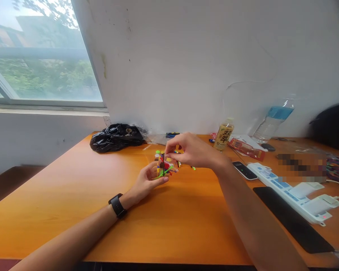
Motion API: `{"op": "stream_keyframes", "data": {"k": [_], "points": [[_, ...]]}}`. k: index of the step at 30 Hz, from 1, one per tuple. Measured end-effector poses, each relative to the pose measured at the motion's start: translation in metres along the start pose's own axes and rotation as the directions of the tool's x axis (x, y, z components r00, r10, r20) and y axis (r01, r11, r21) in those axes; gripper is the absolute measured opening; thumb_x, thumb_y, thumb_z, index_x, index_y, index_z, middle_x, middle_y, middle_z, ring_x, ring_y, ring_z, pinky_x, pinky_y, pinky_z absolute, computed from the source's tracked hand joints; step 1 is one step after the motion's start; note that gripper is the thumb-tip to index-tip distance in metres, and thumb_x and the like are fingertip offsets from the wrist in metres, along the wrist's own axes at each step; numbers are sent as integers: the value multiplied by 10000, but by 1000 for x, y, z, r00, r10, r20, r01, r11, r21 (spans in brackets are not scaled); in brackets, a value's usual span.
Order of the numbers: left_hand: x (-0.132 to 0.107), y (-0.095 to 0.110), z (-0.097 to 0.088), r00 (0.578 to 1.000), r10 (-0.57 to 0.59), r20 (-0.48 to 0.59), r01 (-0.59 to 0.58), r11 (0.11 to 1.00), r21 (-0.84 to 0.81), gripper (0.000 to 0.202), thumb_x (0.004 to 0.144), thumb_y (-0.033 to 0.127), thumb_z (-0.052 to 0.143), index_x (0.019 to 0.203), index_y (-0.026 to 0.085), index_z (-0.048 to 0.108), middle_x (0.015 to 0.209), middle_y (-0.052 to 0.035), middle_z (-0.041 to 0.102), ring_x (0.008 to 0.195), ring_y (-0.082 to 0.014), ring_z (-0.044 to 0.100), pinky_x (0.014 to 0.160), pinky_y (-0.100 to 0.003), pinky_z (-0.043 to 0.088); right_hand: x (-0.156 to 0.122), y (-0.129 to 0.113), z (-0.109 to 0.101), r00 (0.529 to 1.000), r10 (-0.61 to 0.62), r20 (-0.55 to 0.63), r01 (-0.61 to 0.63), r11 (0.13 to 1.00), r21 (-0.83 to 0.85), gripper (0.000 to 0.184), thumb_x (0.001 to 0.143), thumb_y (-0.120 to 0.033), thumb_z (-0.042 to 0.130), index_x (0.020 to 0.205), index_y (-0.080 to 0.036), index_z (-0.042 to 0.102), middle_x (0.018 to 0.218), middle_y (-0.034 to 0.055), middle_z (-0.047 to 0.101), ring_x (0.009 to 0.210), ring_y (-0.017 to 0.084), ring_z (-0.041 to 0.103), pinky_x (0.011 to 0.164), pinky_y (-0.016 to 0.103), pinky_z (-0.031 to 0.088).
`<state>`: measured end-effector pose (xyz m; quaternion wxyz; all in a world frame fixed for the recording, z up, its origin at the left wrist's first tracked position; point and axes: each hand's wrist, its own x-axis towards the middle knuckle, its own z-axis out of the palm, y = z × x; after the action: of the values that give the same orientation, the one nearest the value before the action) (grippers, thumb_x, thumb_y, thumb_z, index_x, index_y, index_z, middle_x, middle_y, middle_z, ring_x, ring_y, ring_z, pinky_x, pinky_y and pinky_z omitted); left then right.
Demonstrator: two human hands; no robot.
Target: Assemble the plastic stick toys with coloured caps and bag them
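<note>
My left hand (pixel 149 178), with a black watch on its wrist, is curled around a small colourful item (pixel 166 165). Red, green, yellow and white parts show on it, with a bright green strip along its lower side; its exact kind cannot be made out. Above it my right hand (pixel 183 150) reaches over from the right, thumb and forefinger pinched together. A thin dark strip (pixel 163 160) runs down from those fingertips across the colourful item. More small coloured pieces (pixel 193 168) lie on the table just behind and beside my hands, partly hidden by them.
A black plastic bag (pixel 117 138) lies at the back left of the orange table (pixel 73 195). To the right are a yellow drink bottle (pixel 223 134), a large clear bottle (pixel 272 122), a red packet (pixel 246 148), a phone (pixel 245 170), a power strip (pixel 288 194) and a black slab (pixel 292 218).
</note>
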<state>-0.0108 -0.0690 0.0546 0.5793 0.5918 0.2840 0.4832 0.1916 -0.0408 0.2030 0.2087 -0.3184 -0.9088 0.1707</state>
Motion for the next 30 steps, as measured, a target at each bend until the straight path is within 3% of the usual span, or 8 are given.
{"op": "stream_keyframes", "data": {"k": [8, 10, 12, 16, 19, 22, 26, 30], "points": [[-4, -3, 1, 995, -88, 46, 90, 996, -31, 432, 888, 439, 819, 1172, 139, 692, 1139, -150, 755, 1006, -290, 765, 924, -416, 576, 2, 5, 2, 995, -70, 76, 64, 995, 77, 118, 886, -178, 656, 859, -190, 770, 832, 15, 745, 749, 136, 634, 647, 259, 434], [-4, -7, -1, 992, -121, 22, 122, 992, -36, 442, 867, 452, 836, 1146, 134, 707, 1136, -143, 754, 1010, -287, 760, 906, -392, 575, 2, 12, 0, 999, -36, 36, 30, 989, 148, 101, 902, -248, 693, 960, -198, 758, 898, 26, 745, 785, 151, 658, 635, 254, 463], [-4, -10, -2, 986, -167, 9, 167, 985, -47, 462, 838, 455, 861, 1132, 127, 722, 1135, -143, 757, 1014, -284, 755, 905, -379, 569, 0, 22, 1, 997, 51, -50, -38, 969, 243, 291, 885, -350, 758, 1143, -222, 715, 1008, 41, 737, 799, 161, 677, 607, 248, 489], [-4, -13, -2, 975, -223, 8, 223, 972, -73, 500, 787, 455, 903, 1112, 108, 747, 1085, -146, 770, 972, -265, 750, 873, -352, 561, -13, 54, 33, 974, 216, -64, -164, 875, 456, 693, 778, -439, 881, 1378, -247, 593, 1131, 67, 704, 791, 160, 688, 612, 259, 528], [-4, -13, -2, 975, -213, 70, 217, 975, -54, 507, 825, 508, 859, 1098, 91, 762, 1013, -148, 774, 919, -248, 739, 845, -345, 554, -26, 74, 73, 970, 244, -18, -171, 727, 665, 619, 816, -448, 853, 1332, -191, 629, 920, 33, 713, 818, 167, 695, 747, 298, 556], [-4, -11, -1, 973, -201, 116, 203, 979, -9, 512, 888, 579, 769, 1012, 82, 780, 886, -131, 768, 817, -211, 713, 796, -326, 546, -37, 82, 101, 954, 301, -12, -195, 647, 737, 529, 826, -472, 842, 1229, -164, 693, 801, 12, 694, 714, 147, 666, 686, 286, 526], [-3, -8, -3, 976, -192, 99, 193, 981, 4, 502, 877, 577, 781, 1011, 93, 786, 843, -119, 767, 776, -208, 709, 759, -325, 550, -42, 78, 109, 934, 353, -57, -187, 617, 765, 510, 800, -459, 863, 1179, -166, 689, 765, 3, 682, 668, 140, 634, 654, 285, 509], [-3, -13, -4, 981, -192, 38, 195, 979, -67, 461, 820, 499, 865, 1042, 105, 777, 928, -119, 776, 775, -202, 723, 769, -337, 564, -46, 72, 112, 913, 352, -208, -76, 647, 759, 580, 853, -415, 820, 1344, -255, 556, 907, -4, 664, 747, 139, 639, 721, 294, 537]]}}
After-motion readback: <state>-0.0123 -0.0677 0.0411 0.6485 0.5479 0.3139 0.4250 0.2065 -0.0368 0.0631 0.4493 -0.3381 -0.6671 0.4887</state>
